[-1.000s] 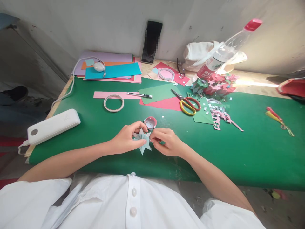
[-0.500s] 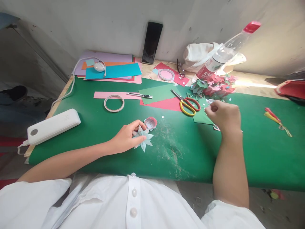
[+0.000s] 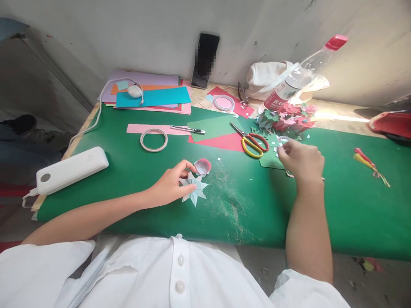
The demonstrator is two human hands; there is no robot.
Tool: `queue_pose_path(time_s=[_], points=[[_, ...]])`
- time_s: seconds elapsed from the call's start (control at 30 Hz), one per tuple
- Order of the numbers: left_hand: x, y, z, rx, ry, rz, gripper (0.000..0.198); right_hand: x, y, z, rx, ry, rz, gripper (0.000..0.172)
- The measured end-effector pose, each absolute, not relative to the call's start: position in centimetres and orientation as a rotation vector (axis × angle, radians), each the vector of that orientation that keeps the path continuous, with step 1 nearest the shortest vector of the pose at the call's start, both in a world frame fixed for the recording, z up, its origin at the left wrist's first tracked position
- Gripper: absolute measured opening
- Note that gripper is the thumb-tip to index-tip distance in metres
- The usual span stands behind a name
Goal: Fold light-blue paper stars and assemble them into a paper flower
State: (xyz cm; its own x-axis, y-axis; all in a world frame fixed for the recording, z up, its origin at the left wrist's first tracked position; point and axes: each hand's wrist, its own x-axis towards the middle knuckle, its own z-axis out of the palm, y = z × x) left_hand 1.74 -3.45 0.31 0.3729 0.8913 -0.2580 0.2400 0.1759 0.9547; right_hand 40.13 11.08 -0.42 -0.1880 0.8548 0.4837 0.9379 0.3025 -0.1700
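My left hand (image 3: 170, 184) pinches a pale blue pointed paper flower (image 3: 196, 191) between thumb and fingers, low over the green mat. Just beyond it sits a small round paper cup (image 3: 202, 167), pink at the rim and bluish below. Out to the right, my right hand (image 3: 302, 159) has its fingers curled together above small white scraps and the edge of a green paper sheet (image 3: 269, 161). What those fingertips hold, if anything, I cannot make out. Red-and-yellow-handled scissors (image 3: 253, 144) lie left of that hand.
Behind are a cutter knife (image 3: 189, 129), a tape roll (image 3: 153, 140), another tape roll (image 3: 224, 102), stacked coloured paper (image 3: 154, 97) and a leaning phone (image 3: 205, 60). Folded paper flowers (image 3: 292, 117) stand by a bottle (image 3: 289, 87). A white power bank (image 3: 73, 170) lies left, a tassel (image 3: 367, 161) right.
My right hand has shifted slightly down, still with curled fingers over the scraps. My left hand keeps its hold on the paper flower, almost unmoved. The view has tilted a little.
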Motion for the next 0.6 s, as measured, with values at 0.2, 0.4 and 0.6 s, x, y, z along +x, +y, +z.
queue_pose_path(time_s=[0.2, 0.4, 0.6], points=[[1.7, -3.4, 0.7, 1.418, 1.160, 0.526, 0.031, 28.7, 4.5, 0.5, -1.052, -2.344, 0.146, 0.015], [2.0, -3.5, 1.1, 1.488, 1.129, 0.511, 0.027, 23.3, 0.8, -0.1, -0.513, -2.492, 0.509, 0.013], [2.0, -3.3, 0.9, 1.441, 1.206, 0.614, 0.028, 23.4, 0.8, -0.7, -0.547, -2.426, 0.663, 0.016]])
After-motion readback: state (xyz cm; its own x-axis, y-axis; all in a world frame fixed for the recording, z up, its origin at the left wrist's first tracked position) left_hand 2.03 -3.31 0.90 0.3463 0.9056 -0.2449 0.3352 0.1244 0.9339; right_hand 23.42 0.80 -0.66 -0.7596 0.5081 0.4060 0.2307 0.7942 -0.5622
